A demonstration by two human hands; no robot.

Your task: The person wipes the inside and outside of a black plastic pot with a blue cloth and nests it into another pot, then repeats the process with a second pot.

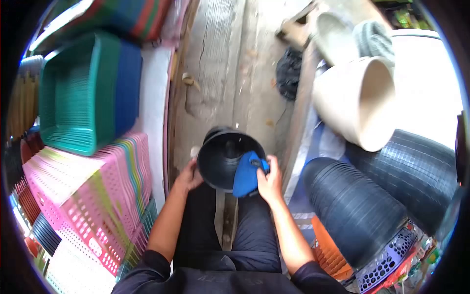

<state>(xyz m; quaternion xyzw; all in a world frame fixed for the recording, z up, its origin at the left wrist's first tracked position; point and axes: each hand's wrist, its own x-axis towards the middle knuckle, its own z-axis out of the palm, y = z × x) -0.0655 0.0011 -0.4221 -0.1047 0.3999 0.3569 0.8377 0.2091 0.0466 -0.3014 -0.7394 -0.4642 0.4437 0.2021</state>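
Observation:
A round black plastic bucket (210, 159) is tipped in front of my knees, its dark inside facing me. My left hand (190, 176) is closed on the bucket's left rim. A blue cloth (246, 179) with a dark patch lies over the right side of the rim, partly inside. My right hand (270, 180) is closed on this cloth at the bucket's right edge. Whether those fingers also grip the rim beneath the cloth is hidden.
Stacked green baskets (105, 93) and pink perforated baskets (93, 191) stand at left. On the right are a cream bucket (338, 98) on its side, nested black tubs (352, 210) and a purple perforated basket (387, 259). A black plastic bag (289, 73) lies on the worn floor (215, 54).

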